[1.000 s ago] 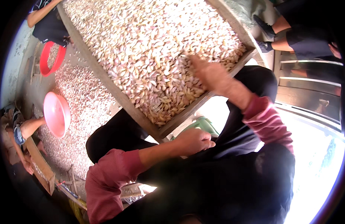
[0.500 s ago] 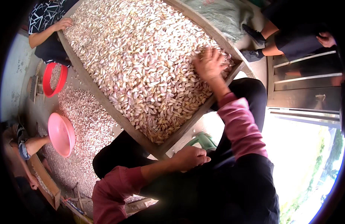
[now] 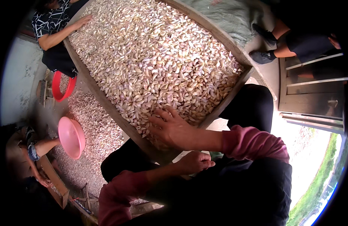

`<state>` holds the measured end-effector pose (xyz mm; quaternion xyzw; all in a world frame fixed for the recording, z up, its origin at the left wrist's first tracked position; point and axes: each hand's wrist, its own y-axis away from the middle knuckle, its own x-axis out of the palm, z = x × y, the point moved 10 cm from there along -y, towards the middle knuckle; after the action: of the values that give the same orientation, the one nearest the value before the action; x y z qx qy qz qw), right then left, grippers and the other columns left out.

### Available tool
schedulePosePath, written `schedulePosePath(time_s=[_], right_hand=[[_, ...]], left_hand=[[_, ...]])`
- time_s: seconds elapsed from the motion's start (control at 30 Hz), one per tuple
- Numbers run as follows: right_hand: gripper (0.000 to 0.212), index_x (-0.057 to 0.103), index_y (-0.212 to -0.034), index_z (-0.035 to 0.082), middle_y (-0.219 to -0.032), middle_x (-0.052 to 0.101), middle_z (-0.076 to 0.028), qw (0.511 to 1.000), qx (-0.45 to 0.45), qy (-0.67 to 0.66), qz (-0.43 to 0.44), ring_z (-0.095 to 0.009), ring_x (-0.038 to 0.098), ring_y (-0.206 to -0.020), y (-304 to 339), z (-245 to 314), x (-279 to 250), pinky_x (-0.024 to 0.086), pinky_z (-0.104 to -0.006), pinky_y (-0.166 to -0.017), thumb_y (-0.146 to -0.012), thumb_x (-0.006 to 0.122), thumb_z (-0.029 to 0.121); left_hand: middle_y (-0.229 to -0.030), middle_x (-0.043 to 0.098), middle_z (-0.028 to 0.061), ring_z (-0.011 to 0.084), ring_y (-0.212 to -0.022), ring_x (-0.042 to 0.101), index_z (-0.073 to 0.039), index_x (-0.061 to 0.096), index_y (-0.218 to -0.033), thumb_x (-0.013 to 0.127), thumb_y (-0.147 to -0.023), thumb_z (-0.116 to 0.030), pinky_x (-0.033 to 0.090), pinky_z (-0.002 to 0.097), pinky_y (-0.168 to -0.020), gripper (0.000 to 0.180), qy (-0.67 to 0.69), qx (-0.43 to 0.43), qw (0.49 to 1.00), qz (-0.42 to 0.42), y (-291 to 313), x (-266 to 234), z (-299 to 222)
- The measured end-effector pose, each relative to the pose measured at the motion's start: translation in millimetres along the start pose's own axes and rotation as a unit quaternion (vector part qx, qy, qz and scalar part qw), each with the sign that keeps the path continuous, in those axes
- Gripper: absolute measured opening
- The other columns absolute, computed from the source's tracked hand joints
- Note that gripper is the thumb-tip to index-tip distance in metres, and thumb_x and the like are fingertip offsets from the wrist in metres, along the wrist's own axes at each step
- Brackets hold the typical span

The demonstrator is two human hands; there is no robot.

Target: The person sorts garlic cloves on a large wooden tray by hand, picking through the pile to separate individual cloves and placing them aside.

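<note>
Garlic cloves (image 3: 155, 64) fill a large wooden tray (image 3: 98, 92) that spreads out in front of me, its near corner above my lap. My right hand (image 3: 171, 129) lies palm down on the cloves by that corner, fingers spread, holding none that I can see. Just outside the tray's near edge, my left hand (image 3: 196, 162) is curled closed over my lap; whatever it may hold is hidden inside the fingers.
Left of the tray, loose cloves (image 3: 95, 128) cover the floor, with a pink basin (image 3: 71, 138) and a red basin (image 3: 58, 86). One person's hand (image 3: 83, 22) rests at the tray's far left; another person's hand (image 3: 43, 181) is beside a wooden box (image 3: 55, 182).
My right hand has swept across the cloves from the tray's right corner toward me and left, to the near corner. My left hand stays curled over my lap.
</note>
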<state>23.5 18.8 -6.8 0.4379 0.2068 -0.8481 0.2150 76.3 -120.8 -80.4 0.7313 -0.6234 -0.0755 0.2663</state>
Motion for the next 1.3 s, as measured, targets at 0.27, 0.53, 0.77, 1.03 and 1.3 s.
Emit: schedulePosePath(time_s=[0.27, 0.53, 0.77, 1.03, 1.3], right_hand=[[0.039, 0.064, -0.111, 0.005, -0.118, 0.058, -0.01, 0.995, -0.054, -0.063, 0.058, -0.026, 0.053, -0.108, 5, -14, -3, 0.044, -0.039, -0.092, -0.074, 0.068, 0.019], [0.061, 0.048, -0.136, -0.001, -0.143, 0.041, -0.019, 0.994, 0.053, 0.0, -0.099, -0.037, 0.036, -0.135, -24, -94, -47, 0.033, -0.0453, -0.112, -0.084, 0.068, 0.025], [0.067, 0.041, -0.143, 0.002, -0.153, 0.031, -0.02, 0.998, 0.011, -0.046, 0.03, -0.038, 0.028, -0.142, -38, -79, -17, 0.024, -0.0486, -0.118, -0.089, 0.065, 0.033], [0.072, 0.026, -0.152, 0.012, -0.159, 0.019, -0.014, 0.977, 0.189, 0.029, -0.091, -0.035, 0.018, -0.146, -55, -159, -71, 0.021, -0.0509, -0.119, -0.093, 0.06, 0.036], [0.057, 0.053, -0.135, 0.01, -0.155, 0.029, -0.014, 0.993, 0.066, 0.044, 0.089, -0.035, 0.02, -0.145, -49, -75, -16, 0.025, -0.0628, -0.112, -0.086, 0.069, 0.035]], left_hand=[[-0.06, 0.043, -0.0022, 0.0068, -0.058, 0.039, -0.005, 0.051, -0.07, 0.059, -0.095, -0.038, 0.036, 0.0287, -0.055, 0.042, 0.023, -0.068, 0.997, -0.005, 1, -15, -6], [-0.062, 0.043, -0.0048, 0.0043, -0.06, 0.039, -0.007, 0.052, -0.072, 0.059, -0.097, -0.035, 0.036, 0.0264, -0.055, 0.038, 0.065, -0.048, 0.996, 0.027, -13, -20, -20], [-0.063, 0.046, -0.003, 0.0055, -0.06, 0.044, -0.005, 0.056, -0.073, 0.059, -0.097, -0.03, 0.039, 0.0266, -0.055, 0.035, 0.11, -0.038, 0.992, 0.045, -18, -31, -31], [-0.081, 0.061, 0.0082, 0.0189, -0.071, 0.06, -0.004, 0.063, -0.092, 0.059, -0.092, -0.021, 0.047, 0.0331, -0.063, 0.017, 0.016, 0.015, 0.998, -0.052, -6, -92, -67], [-0.084, 0.06, 0.0043, 0.0176, -0.075, 0.058, -0.008, 0.062, -0.092, 0.062, -0.089, -0.019, 0.046, 0.0315, -0.064, 0.011, 0.059, 0.035, 0.996, -0.056, -3, -90, -59]])
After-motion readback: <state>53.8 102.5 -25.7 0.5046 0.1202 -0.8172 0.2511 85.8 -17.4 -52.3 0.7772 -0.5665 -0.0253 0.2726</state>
